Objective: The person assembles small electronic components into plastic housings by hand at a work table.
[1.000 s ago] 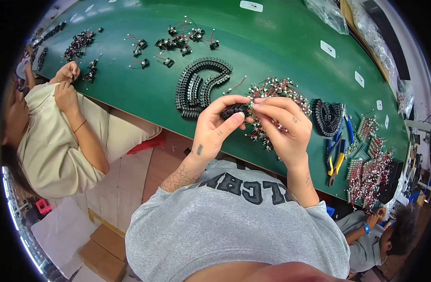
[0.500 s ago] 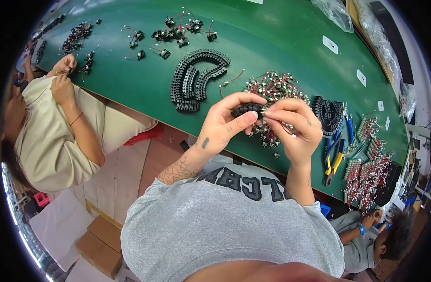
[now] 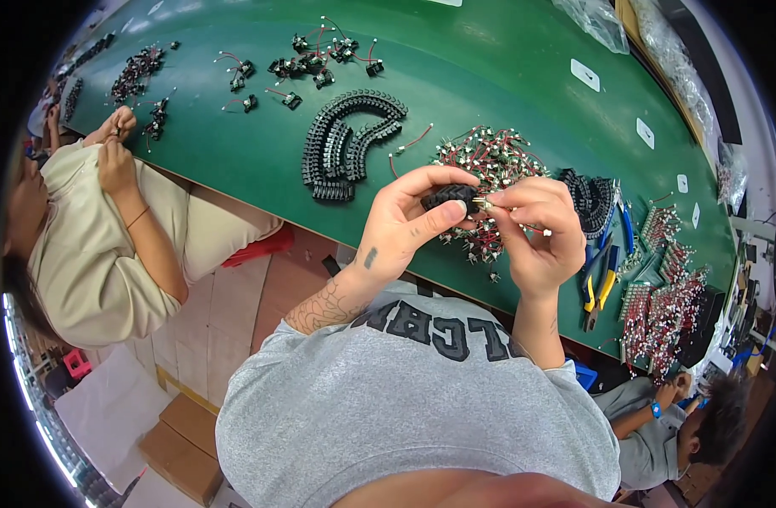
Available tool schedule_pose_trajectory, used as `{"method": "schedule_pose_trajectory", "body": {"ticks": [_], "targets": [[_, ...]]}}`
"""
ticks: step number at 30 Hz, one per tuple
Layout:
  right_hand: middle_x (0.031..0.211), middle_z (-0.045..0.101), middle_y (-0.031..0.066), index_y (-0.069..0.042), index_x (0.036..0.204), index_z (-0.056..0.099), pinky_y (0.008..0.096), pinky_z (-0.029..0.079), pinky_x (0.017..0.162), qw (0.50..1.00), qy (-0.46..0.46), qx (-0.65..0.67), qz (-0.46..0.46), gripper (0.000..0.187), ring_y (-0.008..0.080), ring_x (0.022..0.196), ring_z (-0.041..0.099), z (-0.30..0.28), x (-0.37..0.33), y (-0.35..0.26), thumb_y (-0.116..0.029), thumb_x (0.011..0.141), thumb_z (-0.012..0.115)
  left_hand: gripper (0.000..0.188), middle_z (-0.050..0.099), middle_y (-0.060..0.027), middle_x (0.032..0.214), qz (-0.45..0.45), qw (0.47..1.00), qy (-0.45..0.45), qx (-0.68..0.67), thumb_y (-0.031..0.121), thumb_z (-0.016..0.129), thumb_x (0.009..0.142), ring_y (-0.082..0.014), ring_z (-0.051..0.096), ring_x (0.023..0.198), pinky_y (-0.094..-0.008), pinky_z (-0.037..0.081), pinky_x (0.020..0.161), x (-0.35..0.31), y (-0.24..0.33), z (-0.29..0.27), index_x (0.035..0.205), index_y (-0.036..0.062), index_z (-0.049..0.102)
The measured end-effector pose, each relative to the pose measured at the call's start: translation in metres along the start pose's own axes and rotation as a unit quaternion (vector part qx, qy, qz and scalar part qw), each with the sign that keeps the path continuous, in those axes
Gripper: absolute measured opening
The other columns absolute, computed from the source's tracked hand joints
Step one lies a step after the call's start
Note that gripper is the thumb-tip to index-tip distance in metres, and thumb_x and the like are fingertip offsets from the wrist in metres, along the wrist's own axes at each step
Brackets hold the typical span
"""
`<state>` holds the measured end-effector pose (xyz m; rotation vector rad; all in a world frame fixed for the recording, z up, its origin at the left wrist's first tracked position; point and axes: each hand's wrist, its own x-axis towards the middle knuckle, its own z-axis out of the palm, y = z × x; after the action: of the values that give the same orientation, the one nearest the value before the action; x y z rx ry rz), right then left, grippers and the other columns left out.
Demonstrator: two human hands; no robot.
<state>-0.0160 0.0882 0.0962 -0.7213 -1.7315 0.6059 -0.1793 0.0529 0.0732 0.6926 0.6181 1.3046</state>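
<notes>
My left hand (image 3: 398,222) is closed around a short row of black plastic housings (image 3: 449,196), with the thumb pressed along its near side. At the row's right end, my right hand (image 3: 542,227) pinches a small wired part with brass-coloured pins (image 3: 483,203). A little white plug (image 3: 546,232) shows by the right fingers. Whether the pins touch the black row I cannot tell. Just behind both hands lies a heap of small green boards with red wires and white plugs (image 3: 490,152), partly covered by my fingers.
Curved rows of black housings (image 3: 316,140) lie left of the heap, more (image 3: 587,203) to its right. Pliers with yellow-and-blue handles (image 3: 609,279) and bundles of wired boards (image 3: 659,313) are at the right. Wired black parts (image 3: 307,63) lie farther back. A co-worker (image 3: 108,237) sits at left.
My right fingers have shifted slightly, and the brass-coloured pins between my hands show more plainly. My left hand keeps its hold on the black row.
</notes>
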Motion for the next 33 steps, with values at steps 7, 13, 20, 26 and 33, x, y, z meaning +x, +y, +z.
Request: {"method": "schedule_pose_trajectory", "body": {"ticks": [7,13,20,26,33], "targets": [[0.083,0.070,0.0026,-0.007,0.077,0.059,0.0295,0.051,0.071,0.999,-0.018,-0.028,-0.037,0.021,0.0206,0.081,0.062,-0.004,0.000,-0.004,0.007,0.066,0.072,0.030,0.061,-0.0114,0.104,-0.008,0.999,0.021,0.036,0.001,0.062,0.086,-0.0149,0.061,0.090,-0.0249,0.052,0.081,-0.005,0.004,0.006,0.116,-0.0031,0.056],[0.083,0.070,0.0031,-0.007,0.074,0.059,0.0301,0.051,0.071,0.988,-0.060,-0.104,-0.098,0.016,0.0210,0.082,0.062,-0.007,-0.001,-0.013,0.004,0.069,0.070,0.030,0.063,-0.0100,0.100,-0.013,0.997,0.030,0.075,0.000,0.065,0.083,-0.0129,0.060,0.087,-0.0222,0.051,0.079,-0.012,0.004,0.003,0.113,-0.0024,0.059],[0.084,0.069,0.0037,-0.006,0.072,0.058,0.0304,0.051,0.070,0.976,-0.118,-0.121,-0.136,0.013,0.0215,0.082,0.062,-0.016,0.000,-0.022,0.002,0.070,0.068,0.030,0.063,-0.0096,0.099,0.016,0.995,0.011,0.095,-0.001,0.067,0.081,-0.0120,0.059,0.084,-0.0210,0.050,0.078,-0.016,-0.001,0.001,0.110,-0.0021,0.060],[0.086,0.069,0.0029,-0.008,0.072,0.053,0.0303,0.052,0.071,0.970,-0.164,-0.122,-0.132,0.021,0.0211,0.082,0.062,-0.016,0.008,-0.026,0.004,0.069,0.070,0.028,0.063,-0.0104,0.101,-0.018,1.000,-0.008,0.012,-0.001,0.068,0.080,-0.0132,0.060,0.087,-0.0231,0.050,0.081,-0.018,-0.003,-0.003,0.108,-0.0024,0.061],[0.085,0.066,0.0030,-0.005,0.074,0.055,0.0300,0.051,0.070,0.970,-0.204,-0.097,-0.094,0.018,0.0230,0.081,0.060,-0.010,0.020,-0.028,0.006,0.065,0.066,0.028,0.063,-0.0108,0.098,0.012,0.999,0.030,0.041,0.001,0.068,0.082,-0.0156,0.062,0.087,-0.0254,0.053,0.081,-0.022,-0.001,-0.005,0.108,-0.0032,0.060]]}}
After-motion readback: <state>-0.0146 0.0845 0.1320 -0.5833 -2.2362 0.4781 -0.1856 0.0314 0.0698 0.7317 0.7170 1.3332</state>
